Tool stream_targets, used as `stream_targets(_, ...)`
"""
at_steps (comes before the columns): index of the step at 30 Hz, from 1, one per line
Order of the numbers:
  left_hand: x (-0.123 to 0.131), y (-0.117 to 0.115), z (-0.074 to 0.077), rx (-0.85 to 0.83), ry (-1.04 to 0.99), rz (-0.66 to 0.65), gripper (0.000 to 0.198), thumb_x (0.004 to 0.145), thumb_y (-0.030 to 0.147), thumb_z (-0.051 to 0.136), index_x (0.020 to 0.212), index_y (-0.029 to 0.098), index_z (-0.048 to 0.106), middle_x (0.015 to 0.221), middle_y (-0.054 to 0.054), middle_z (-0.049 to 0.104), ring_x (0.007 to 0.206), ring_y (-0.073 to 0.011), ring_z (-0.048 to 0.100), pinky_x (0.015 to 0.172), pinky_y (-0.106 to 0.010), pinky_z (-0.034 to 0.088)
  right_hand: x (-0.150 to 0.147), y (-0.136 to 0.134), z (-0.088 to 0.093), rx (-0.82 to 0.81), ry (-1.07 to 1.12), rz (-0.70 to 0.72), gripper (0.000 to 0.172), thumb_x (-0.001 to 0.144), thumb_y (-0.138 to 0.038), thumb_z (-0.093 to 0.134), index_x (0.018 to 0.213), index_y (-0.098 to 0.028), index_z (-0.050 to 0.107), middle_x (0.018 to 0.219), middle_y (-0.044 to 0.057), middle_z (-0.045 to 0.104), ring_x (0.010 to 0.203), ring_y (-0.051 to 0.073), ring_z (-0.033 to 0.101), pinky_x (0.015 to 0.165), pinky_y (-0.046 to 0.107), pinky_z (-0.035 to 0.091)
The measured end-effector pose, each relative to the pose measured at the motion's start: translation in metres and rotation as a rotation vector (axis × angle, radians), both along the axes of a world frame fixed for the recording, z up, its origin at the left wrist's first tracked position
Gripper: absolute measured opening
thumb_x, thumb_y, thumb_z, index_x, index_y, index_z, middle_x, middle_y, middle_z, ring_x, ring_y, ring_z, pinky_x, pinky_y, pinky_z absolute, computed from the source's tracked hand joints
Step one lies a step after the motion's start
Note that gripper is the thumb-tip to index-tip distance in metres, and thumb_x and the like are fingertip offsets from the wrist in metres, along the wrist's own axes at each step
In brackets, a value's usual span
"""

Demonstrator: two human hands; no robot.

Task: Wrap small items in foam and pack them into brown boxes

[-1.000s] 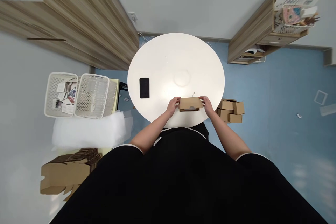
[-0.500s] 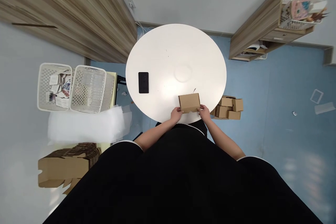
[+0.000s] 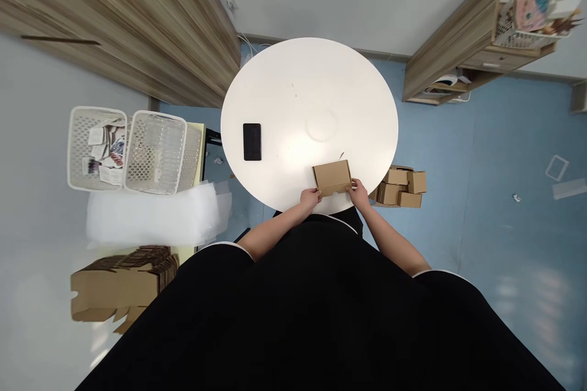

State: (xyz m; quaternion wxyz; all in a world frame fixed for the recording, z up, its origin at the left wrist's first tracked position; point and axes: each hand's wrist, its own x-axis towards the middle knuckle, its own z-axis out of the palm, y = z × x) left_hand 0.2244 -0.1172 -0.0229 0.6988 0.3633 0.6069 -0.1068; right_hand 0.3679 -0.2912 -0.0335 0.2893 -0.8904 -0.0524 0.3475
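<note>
The fingers (image 3: 318,196) of the left hand (image 3: 310,199) and right hand (image 3: 359,194) are clamped on the near corners of a cardboard mailer box (image 3: 332,177). Its long axis runs across the person, right end tipped slightly away, notched edge toward them. It lies over the near edge of the round white surface (image 3: 309,79), with a black phone (image 3: 252,142) to the left and stacked small boxes (image 3: 395,176) on the floor to the right.

Kraft cardboard mailer box (image 3: 332,177) | closed, flat, lid on top | slightly skewed | over the 6 o'clock edge of the round white table (image 3: 312,85)
</note>
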Motion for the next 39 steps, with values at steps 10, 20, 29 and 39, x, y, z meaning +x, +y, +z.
stream_targets(10,-0.008,0.018,0.003,0.460,-0.011,-0.601,0.085,0.084,0.024,0.080,0.159,0.018,0.040,0.146,-0.019,0.057,0.125,-0.0290,0.063,0.101,-0.038,0.052,0.009,0.002,0.014,-0.156,-0.141,0.386,0.084,0.086,-0.038,0.067,0.162,-0.024,0.032,0.161,0.015,0.041,0.126,0.032,0.060,0.100,0.045,0.053)
stream_targets(20,0.026,0.054,0.003,0.820,-0.221,-1.136,0.105,0.076,0.033,0.086,0.164,0.024,0.030,0.174,-0.017,0.009,0.141,-0.0467,0.038,0.115,-0.052,0.034,0.051,0.048,0.008,-0.112,-0.283,0.898,0.117,0.067,-0.039,0.091,0.164,-0.025,0.029,0.176,0.012,0.007,0.138,0.047,0.039,0.114,0.057,0.034)
stream_targets(29,0.032,0.063,-0.003,0.902,-0.253,-1.222,0.092,0.080,0.023,0.075,0.162,0.015,0.033,0.168,-0.026,0.020,0.138,-0.0464,0.045,0.116,-0.054,0.033,0.037,0.061,0.008,-0.061,-0.251,0.794,0.105,0.073,-0.023,0.081,0.165,-0.024,0.030,0.172,0.014,0.021,0.133,0.043,0.045,0.113,0.053,0.038)
stream_targets(39,0.013,0.058,0.004,0.695,-0.173,-0.881,0.121,0.074,0.036,0.088,0.168,0.025,0.012,0.174,-0.018,0.007,0.151,-0.0391,0.034,0.116,-0.047,0.040,0.010,0.029,0.010,-0.031,-0.080,0.426,0.114,0.074,-0.044,0.080,0.168,-0.028,0.017,0.175,0.015,0.003,0.137,0.038,0.051,0.106,0.052,0.049)
